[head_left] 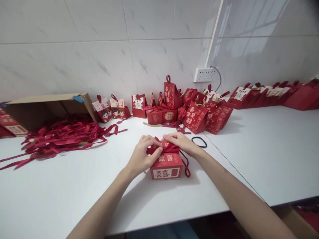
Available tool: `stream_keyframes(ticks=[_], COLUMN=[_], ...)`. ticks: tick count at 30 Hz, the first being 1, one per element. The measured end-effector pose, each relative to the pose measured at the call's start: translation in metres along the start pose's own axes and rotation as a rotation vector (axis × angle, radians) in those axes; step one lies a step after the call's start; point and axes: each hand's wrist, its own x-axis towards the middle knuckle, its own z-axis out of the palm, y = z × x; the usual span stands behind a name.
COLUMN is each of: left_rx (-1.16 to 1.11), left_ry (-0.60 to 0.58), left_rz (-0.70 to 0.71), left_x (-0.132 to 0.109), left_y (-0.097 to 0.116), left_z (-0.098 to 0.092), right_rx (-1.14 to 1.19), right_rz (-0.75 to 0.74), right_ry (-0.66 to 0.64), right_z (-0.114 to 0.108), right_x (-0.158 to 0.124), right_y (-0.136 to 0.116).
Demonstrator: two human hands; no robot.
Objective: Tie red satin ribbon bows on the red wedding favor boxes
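A small red gift box point(166, 166) with gold characters stands on the white table point(74, 192) in front of me. A red ribbon point(169, 147) lies across its top, with loose ends hanging down the right side. My left hand point(143, 154) pinches the ribbon at the box's top left. My right hand point(181, 142) holds the ribbon at the top right. Both hands rest against the box's upper edge.
A pile of red ribbons point(62, 136) spills from an open cardboard box point(47, 108) at the left. Several finished red gift boxes point(194, 113) line the tiled wall. A black hair tie point(199, 142) lies near my right hand. A wall socket point(204, 74) sits above.
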Motion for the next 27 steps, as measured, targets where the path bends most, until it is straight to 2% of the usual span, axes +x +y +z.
stream_keyframes(ticks=[5,8,20,27], left_rx=[-0.004,-0.019,-0.026,-0.026], left_ry=[-0.106,-0.115,-0.145,-0.154], left_rz=[0.069,0.077,0.069,0.075], left_x=[0.0,0.0,0.001,0.001], left_y=[-0.002,-0.002,-0.002,-0.002], left_z=[-0.002,-0.002,-0.001,-0.001], right_rx=[0.07,0.121,0.176,0.144], right_rz=[-0.01,-0.033,-0.021,0.051], right_ry=[-0.054,-0.087,0.056,0.127], right_z=[0.0,0.001,0.006,0.015], right_x=[-0.002,-0.002,0.0,0.0], right_y=[0.0,-0.001,0.0,-0.003])
